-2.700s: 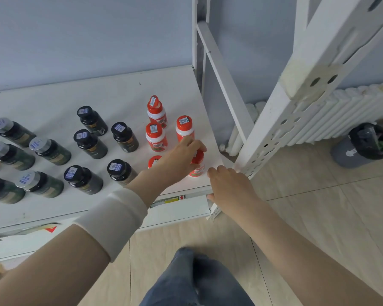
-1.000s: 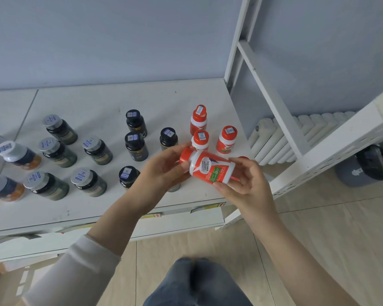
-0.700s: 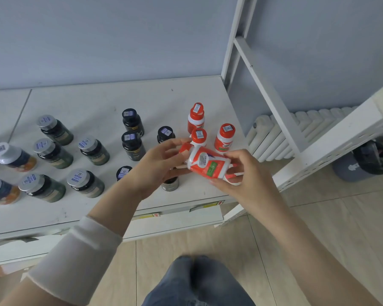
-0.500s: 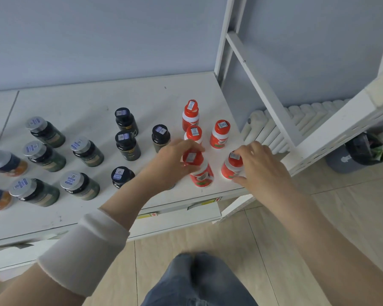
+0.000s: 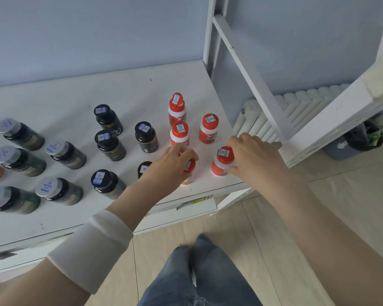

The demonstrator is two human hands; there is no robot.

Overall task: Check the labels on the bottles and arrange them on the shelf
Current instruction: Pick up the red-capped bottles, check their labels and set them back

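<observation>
The red bottle point(image 5: 188, 173), lifted in both hands a second before, stood back at the front edge of the shelf point(image 5: 53, 96), the left hand point(image 5: 170, 166) curled round it. The right hand point(image 5: 254, 157) gripped the corner bottle point(image 5: 222, 161), likely next for checking.

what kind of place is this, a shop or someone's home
Likely a stockroom or shop storage corner, not certain: a white metal shelf carries rows of barcode-stickered bottles grouped by cap colour, beside a radiator and a bin.
</observation>
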